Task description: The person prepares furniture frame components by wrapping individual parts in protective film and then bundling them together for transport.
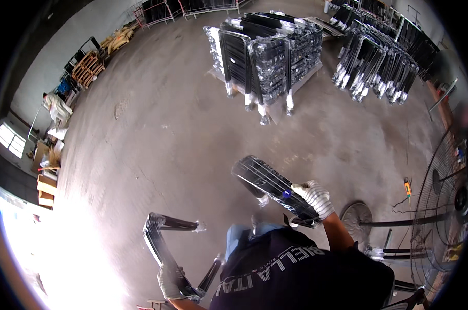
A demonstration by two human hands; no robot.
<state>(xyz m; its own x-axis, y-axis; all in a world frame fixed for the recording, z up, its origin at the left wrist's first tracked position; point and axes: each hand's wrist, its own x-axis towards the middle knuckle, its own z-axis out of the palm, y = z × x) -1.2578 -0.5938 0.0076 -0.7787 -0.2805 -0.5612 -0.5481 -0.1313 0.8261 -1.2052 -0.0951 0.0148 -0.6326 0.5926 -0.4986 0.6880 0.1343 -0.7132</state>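
My left hand (171, 281), in a striped work glove, is closed around one bar of a black U-shaped frame (159, 243) wrapped in clear plastic film. That frame hangs at my left side, its two legs pointing inward with wrapped ends. On the right, my gloved right hand (314, 198) grips the upper edge of a second film-wrapped black frame (262, 178). It has a broad flat face with a round blue sticker (287, 194), and lies slanted in front of my body. My torso hides part of its lower side.
Ahead, a tall stack of wrapped black frames (275, 62) stands on a pallet. More frames (376, 62) lean in rows at far right. Close on my right are a standing fan (440, 191) and its round base (356, 219). A person (57, 107) bends by the left wall, near wooden pallets (87, 68).
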